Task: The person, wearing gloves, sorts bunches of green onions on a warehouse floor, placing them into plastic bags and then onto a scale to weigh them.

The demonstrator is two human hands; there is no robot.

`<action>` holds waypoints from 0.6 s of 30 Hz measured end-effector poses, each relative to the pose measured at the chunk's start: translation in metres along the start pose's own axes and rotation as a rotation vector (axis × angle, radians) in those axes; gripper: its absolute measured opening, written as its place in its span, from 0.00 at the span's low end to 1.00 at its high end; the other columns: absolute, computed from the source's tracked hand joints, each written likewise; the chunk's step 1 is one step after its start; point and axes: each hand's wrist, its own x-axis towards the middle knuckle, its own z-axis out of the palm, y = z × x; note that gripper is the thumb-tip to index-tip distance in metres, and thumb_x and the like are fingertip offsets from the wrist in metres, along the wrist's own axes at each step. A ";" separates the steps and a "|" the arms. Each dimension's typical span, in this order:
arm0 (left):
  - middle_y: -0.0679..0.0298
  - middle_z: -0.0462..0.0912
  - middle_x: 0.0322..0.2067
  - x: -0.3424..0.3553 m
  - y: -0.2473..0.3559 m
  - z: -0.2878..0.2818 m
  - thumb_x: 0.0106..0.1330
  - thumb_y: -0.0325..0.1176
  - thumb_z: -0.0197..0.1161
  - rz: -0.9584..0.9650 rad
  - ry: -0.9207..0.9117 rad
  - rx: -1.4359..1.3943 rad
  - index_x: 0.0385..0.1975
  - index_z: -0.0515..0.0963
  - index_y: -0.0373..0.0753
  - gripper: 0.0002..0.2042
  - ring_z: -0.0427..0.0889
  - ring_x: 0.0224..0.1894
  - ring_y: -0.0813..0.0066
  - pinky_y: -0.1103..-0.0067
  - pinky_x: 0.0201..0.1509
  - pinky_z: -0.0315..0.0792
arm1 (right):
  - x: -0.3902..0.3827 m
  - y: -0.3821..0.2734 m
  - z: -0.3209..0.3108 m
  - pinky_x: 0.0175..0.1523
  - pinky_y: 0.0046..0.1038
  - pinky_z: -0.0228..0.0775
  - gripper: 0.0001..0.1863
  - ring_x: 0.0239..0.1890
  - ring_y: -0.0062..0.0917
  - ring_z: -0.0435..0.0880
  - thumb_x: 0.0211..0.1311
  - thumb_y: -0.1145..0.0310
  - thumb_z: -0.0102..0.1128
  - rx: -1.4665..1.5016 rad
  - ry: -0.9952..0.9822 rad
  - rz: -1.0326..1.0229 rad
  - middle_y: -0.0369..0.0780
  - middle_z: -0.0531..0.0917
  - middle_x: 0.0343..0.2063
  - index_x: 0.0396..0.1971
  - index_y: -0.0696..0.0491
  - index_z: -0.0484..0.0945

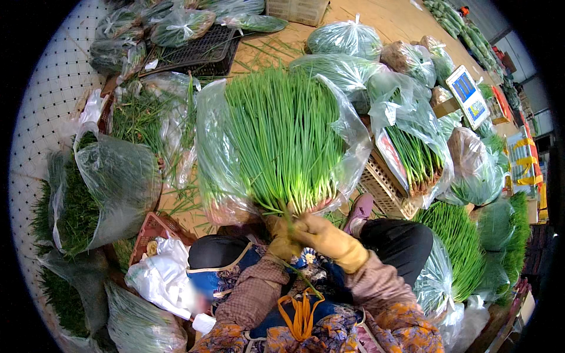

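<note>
A large open clear plastic bag (219, 159) full of green onions (285, 135) stands in front of me, the pale root ends toward me. At its near edge my two hands, in yellowish gloves, are close together. My left hand (281, 240) is closed round a thin green onion stalk (305, 279), which trails down over my lap. My right hand (331, 238) lies against the left one, its fingers pinched on the same stalk near its upper part. The fingertips partly hide each other.
A scale display (468, 97) stands at the right, beside a tan crate (382, 182) under another bag of onions (412, 159). Tied bags (344, 41) crowd the back and right. At left are a bag of greens (118, 188) and a red basket (154, 228). A black crate (200, 56) lies behind.
</note>
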 end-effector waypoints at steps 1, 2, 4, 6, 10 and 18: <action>0.53 0.66 0.52 0.002 0.001 0.002 0.45 0.49 0.66 0.015 0.027 0.014 0.53 0.61 0.33 0.38 0.66 0.52 0.60 0.72 0.56 0.59 | -0.019 0.006 -0.007 0.29 0.17 0.64 0.11 0.24 0.15 0.72 0.57 0.66 0.53 0.002 0.006 -0.099 0.34 0.74 0.19 0.24 0.59 0.71; 0.53 0.66 0.52 0.005 0.001 0.003 0.45 0.49 0.66 0.035 0.061 0.043 0.53 0.61 0.33 0.38 0.66 0.51 0.60 0.72 0.56 0.59 | -0.034 0.023 -0.018 0.30 0.19 0.65 0.12 0.25 0.18 0.74 0.56 0.64 0.54 0.032 -0.078 -0.012 0.36 0.76 0.20 0.25 0.59 0.73; 0.53 0.67 0.51 0.010 -0.004 0.003 0.45 0.49 0.66 0.073 0.135 0.097 0.53 0.62 0.33 0.37 0.67 0.51 0.60 0.71 0.55 0.59 | -0.057 0.070 -0.047 0.33 0.24 0.68 0.14 0.29 0.25 0.78 0.54 0.60 0.56 -0.300 -0.253 0.170 0.41 0.79 0.24 0.29 0.57 0.75; 0.53 0.67 0.51 0.013 -0.007 0.002 0.46 0.50 0.66 0.073 0.169 0.120 0.52 0.63 0.33 0.37 0.67 0.51 0.60 0.71 0.55 0.60 | -0.056 0.096 -0.054 0.36 0.32 0.69 0.15 0.32 0.38 0.78 0.51 0.59 0.58 -0.914 -0.237 0.332 0.46 0.79 0.29 0.35 0.53 0.76; 0.53 0.66 0.51 0.011 -0.005 -0.003 0.44 0.46 0.68 0.006 0.158 0.071 0.53 0.61 0.33 0.38 0.66 0.52 0.60 0.72 0.56 0.59 | 0.028 0.086 -0.020 0.35 0.28 0.70 0.11 0.31 0.34 0.79 0.52 0.66 0.55 -0.522 0.357 -0.010 0.45 0.79 0.29 0.35 0.54 0.76; 0.51 0.65 0.52 -0.009 0.014 -0.015 0.43 0.45 0.69 0.062 0.157 0.026 0.54 0.57 0.32 0.41 0.65 0.53 0.59 0.72 0.56 0.59 | 0.145 0.085 0.041 0.30 0.36 0.70 0.16 0.24 0.39 0.78 0.48 0.54 0.57 -0.853 0.372 -0.129 0.46 0.78 0.19 0.24 0.54 0.75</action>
